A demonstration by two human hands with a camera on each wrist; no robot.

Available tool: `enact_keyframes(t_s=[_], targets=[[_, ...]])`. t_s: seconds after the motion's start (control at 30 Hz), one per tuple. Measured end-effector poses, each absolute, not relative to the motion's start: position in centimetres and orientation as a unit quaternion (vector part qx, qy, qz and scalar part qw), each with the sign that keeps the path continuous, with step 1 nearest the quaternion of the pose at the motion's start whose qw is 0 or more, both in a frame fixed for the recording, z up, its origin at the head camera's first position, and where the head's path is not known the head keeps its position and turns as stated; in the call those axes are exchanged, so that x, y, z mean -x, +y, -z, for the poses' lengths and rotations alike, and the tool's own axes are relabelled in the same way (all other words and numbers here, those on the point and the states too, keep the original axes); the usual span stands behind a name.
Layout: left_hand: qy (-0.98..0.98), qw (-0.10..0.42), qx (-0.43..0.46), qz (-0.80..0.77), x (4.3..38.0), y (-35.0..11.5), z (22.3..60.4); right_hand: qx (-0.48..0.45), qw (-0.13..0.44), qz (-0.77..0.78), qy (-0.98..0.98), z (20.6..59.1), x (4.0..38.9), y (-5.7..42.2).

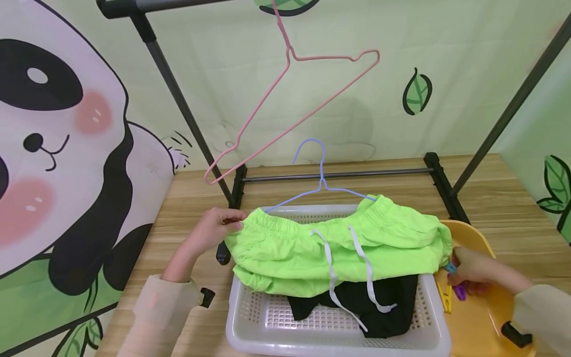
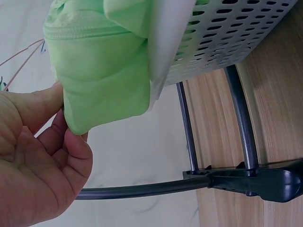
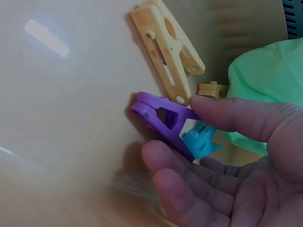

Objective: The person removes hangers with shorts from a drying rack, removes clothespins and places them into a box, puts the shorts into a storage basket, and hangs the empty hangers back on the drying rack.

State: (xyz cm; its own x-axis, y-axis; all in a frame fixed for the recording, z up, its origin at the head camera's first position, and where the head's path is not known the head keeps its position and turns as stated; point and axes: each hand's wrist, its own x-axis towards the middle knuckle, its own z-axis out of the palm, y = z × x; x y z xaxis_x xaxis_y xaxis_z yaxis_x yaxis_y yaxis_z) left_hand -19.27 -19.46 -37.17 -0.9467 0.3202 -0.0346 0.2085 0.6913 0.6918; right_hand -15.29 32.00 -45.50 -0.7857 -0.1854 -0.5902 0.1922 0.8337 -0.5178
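Bright green shorts (image 1: 285,258) with white drawstrings lie across a white basket (image 1: 241,322). A blue hanger (image 1: 322,183) stands behind their waistband, its lower part hidden by the cloth. My left hand (image 1: 218,228) pinches the left end of the waistband, and the left wrist view shows thumb and fingers (image 2: 78,151) at the fabric edge. Inside a yellow basin (image 1: 473,317), my right hand (image 1: 475,270) holds a purple clothespin (image 3: 163,118) between thumb and fingers. A blue clothespin (image 3: 201,139) and a yellow clothespin (image 3: 165,52) lie beside it.
Folded black clothing (image 1: 392,307) lies in the basket under the shorts. Overhead hangs a pink hanger (image 1: 290,134). A black rack's posts (image 1: 178,99) rise on both sides, with its low crossbar (image 1: 379,173) behind the basket. A panda-printed backdrop (image 1: 89,148) stands at left.
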Motion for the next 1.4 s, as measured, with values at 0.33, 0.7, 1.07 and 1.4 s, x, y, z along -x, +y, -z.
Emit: enact_keyframes(t_s=[0.33,0.7,1.07,1.4], targets=[[0.916,0.077,-0.149,-0.364,19.3,-19.5,37.1,-0.004,0.32,0.299,0.899,45.9,15.3,31.9],[0.917,0.077,-0.147,-0.363,19.4,-19.5,37.1,-0.01,0.335,0.3,0.893,45.1,15.4,31.8],[0.912,0.06,-0.162,-0.372,19.2,-19.6,37.1,0.006,0.316,0.323,0.892,42.9,15.7,32.7],[0.917,0.08,-0.143,-0.363,19.4,-19.6,37.3,0.024,0.315,0.319,0.893,40.4,17.2,33.5]])
